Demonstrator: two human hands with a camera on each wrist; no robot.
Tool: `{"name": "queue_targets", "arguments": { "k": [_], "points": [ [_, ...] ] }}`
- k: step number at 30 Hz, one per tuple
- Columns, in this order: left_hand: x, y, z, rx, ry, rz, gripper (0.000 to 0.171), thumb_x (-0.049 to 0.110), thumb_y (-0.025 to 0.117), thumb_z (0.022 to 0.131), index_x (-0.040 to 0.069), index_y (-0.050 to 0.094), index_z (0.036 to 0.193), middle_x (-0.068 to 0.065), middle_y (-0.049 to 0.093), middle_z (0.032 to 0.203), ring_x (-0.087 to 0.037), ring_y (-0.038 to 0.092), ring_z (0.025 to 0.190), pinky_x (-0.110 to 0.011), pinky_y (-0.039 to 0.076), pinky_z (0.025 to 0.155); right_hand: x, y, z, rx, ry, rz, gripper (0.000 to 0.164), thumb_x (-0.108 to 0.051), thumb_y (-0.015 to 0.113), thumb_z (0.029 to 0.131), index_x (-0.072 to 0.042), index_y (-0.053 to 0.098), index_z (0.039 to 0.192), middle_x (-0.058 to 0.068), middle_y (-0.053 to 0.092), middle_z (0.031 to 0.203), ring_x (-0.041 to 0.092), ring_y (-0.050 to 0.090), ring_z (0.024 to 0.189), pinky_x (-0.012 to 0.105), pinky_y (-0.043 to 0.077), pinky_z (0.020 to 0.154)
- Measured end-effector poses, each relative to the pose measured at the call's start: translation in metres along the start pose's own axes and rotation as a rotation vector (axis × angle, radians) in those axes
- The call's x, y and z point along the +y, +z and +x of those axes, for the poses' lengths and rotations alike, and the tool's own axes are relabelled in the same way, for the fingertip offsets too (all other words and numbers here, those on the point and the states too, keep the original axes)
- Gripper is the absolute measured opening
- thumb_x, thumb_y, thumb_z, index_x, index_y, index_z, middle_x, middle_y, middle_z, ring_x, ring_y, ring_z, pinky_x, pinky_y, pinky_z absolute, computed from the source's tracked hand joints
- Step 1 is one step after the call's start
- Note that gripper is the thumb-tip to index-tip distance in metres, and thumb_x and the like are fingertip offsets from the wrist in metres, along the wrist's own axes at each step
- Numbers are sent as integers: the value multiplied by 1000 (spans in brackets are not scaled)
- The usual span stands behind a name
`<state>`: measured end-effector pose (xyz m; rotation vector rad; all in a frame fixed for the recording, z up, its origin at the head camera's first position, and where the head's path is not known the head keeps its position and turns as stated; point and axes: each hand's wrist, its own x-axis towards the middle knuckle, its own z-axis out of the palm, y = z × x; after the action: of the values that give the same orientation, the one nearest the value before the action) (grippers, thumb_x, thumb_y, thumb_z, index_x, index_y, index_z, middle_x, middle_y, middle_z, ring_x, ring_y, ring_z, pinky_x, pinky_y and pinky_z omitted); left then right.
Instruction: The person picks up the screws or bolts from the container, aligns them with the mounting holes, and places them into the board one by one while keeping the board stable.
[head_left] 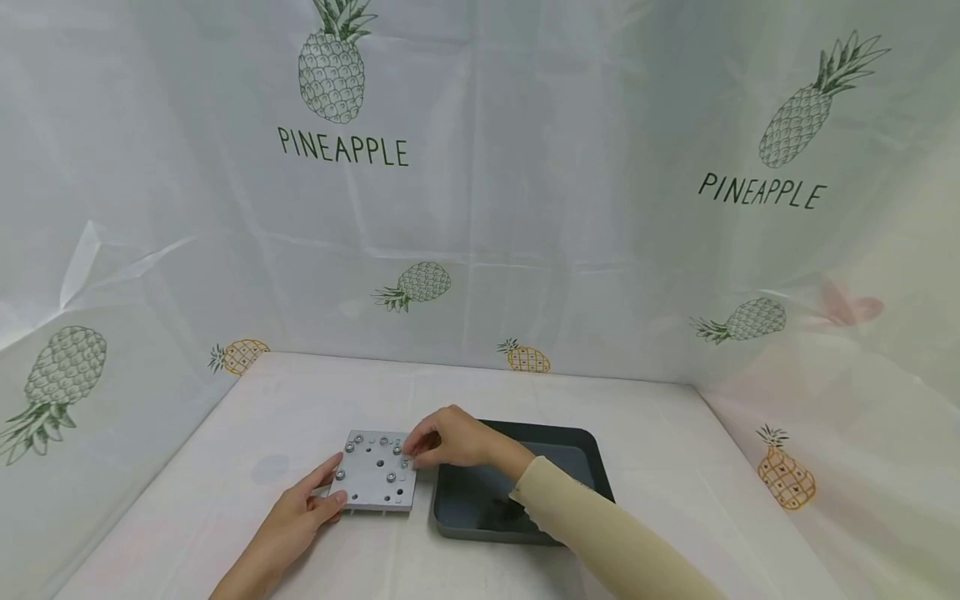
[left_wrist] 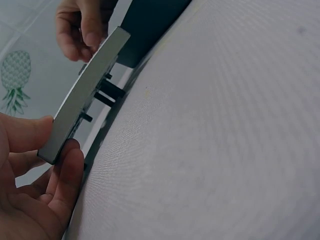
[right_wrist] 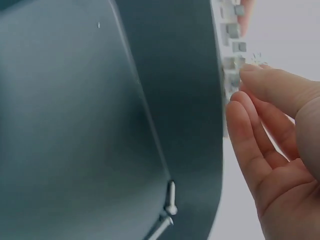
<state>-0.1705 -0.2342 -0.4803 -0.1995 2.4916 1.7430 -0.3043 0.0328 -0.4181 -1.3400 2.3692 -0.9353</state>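
Observation:
A square silver metal plate (head_left: 372, 489) with holes and several socket-head screws (head_left: 391, 477) is slightly raised over the white table. My left hand (head_left: 302, 508) grips its left edge, thumb above and fingers beneath in the left wrist view. Screw shanks (left_wrist: 106, 99) jut from the underside of the plate (left_wrist: 85, 95). At the plate's right edge, my right hand (head_left: 452, 440) pinches a screw head with thumb and fingertips; the fingers (right_wrist: 270, 95) partly cover it in the right wrist view.
A dark grey tray (head_left: 457, 533) stands right of the plate, under my right forearm. Loose screws (right_wrist: 171, 197) lie in its corner. White pineapple-print sheeting (head_left: 525, 208) hangs behind and at both sides of the table (head_left: 315, 400).

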Motion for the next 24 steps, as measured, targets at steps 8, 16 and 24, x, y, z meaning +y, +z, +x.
{"name": "queue_targets", "arguments": {
  "k": [8,16,24],
  "points": [
    [-2,0,1,-2,3,0,70,18,69,104,11,36,166,-30,43,157,-19,66,100,-22,60,84,10,-34,-26,82,40,-33,23,-5,79,95,-6,80,118,11,78,114,7,70,90,20,60,84],
    [-2,-2,2,-1,0,4,70,19,68,105,11,36,166,-30,43,158,-19,65,101,-22,60,84,28,-48,-46,89,115,-137,25,-7,81,94,-5,79,119,6,79,114,12,73,90,22,60,79],
    [-2,0,2,-2,-5,4,71,18,69,104,11,36,166,-30,43,158,-19,65,100,-22,60,84,44,-44,-56,47,174,-200,30,-8,81,94,-2,77,123,10,78,119,18,74,92,23,59,79]
  ]
}}
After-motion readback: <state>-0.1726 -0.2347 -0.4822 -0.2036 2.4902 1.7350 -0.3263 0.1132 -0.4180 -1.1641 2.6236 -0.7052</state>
